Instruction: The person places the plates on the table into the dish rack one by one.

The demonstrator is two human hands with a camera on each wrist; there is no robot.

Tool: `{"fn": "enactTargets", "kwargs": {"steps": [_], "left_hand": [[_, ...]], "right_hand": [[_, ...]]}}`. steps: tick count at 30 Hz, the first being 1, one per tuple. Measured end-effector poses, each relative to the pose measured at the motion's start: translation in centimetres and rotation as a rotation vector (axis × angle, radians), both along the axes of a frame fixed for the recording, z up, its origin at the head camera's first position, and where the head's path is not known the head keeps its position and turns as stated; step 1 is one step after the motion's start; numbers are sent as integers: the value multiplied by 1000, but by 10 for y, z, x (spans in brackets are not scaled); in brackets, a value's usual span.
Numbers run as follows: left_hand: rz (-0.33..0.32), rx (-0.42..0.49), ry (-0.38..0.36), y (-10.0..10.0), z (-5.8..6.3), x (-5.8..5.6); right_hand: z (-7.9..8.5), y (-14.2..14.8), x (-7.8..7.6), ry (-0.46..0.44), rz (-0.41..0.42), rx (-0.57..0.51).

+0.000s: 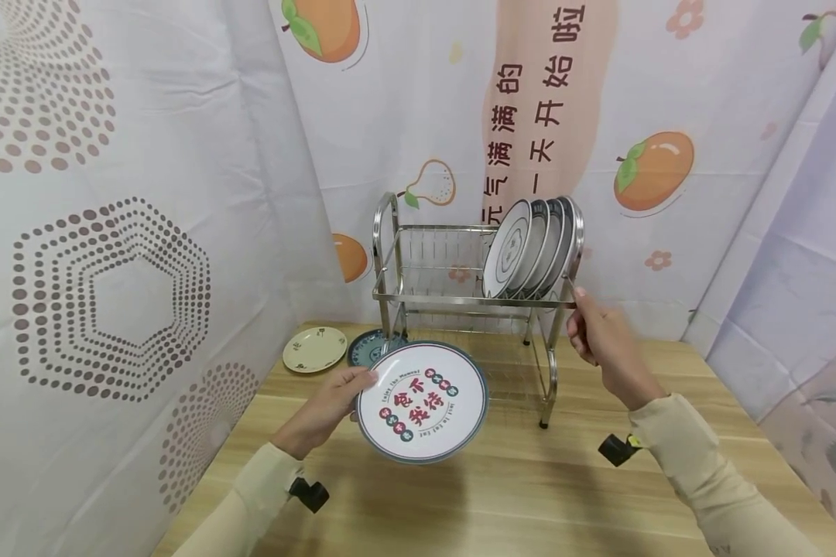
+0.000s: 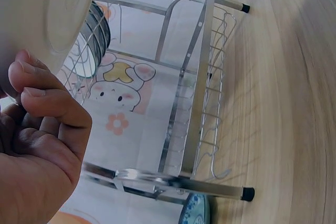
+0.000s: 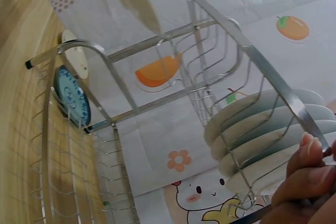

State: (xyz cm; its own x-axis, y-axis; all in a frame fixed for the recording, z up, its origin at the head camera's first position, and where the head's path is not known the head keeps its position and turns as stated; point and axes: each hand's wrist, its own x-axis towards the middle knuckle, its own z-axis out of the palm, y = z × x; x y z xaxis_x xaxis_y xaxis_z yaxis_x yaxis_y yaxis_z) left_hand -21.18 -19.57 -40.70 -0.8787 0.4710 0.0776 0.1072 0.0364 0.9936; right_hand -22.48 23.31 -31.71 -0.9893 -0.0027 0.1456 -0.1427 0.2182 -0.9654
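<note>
My left hand [image 1: 330,404] grips the left edge of a white plate [image 1: 421,402] with a blue-green rim and red and green lettering, its face tilted up toward me. In the left wrist view, fingers curl under the plate's pale underside [image 2: 39,17]. My right hand [image 1: 611,350] holds the upper right front corner of a two-tier metal dish rack [image 1: 460,299], and the right wrist view shows fingers [image 3: 307,182] bent around its rail. Several patterned plates [image 1: 512,247] lean on edge at the right end of the upper tier. The held plate is in front of the rack's lower left part.
A cream plate [image 1: 315,350] lies flat at the back left of the wooden table [image 1: 488,510]. Beside it, a blue patterned plate [image 1: 365,350] is partly hidden behind the rack's left leg. Printed curtains [image 1: 404,100] hang behind and along both sides.
</note>
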Motion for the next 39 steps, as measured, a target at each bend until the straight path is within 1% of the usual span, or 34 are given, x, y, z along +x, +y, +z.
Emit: {"fn": "enactTargets", "kwargs": {"steps": [3,5,7,9,11,14,16,20,25,28,33,39], "left_hand": [[7,-8,-7,4,0,0],[14,-17,-10,6,0,-1],[21,-25,-10,7,0,-1],[25,-27,-8,9,0,-2],[30,-28,-6,10,0,-3],[30,-28,-5,11,0,-3],[28,-28,-8,13,0,-4],[35,-25,-18,16,1,-2],[46,-19,-15,20,2,0],[47,-23,-11,22,2,0],[30,-29,-8,24,2,-1],[19,-22,4,28,3,0]], "right_hand": [[-9,-4,5,45,7,-8],[-14,-7,10,49,12,10],[-19,-12,14,30,37,57],[-23,-17,18,-7,79,115],[-27,-22,23,-52,140,168],[-32,-31,29,-110,237,200],[-35,-37,33,-143,288,201],[-38,-46,39,-171,363,176],[-43,-53,45,-190,455,114],[-46,-55,48,-216,503,73],[-49,-57,51,-249,539,36],[-53,-59,55,-239,557,-3]]}}
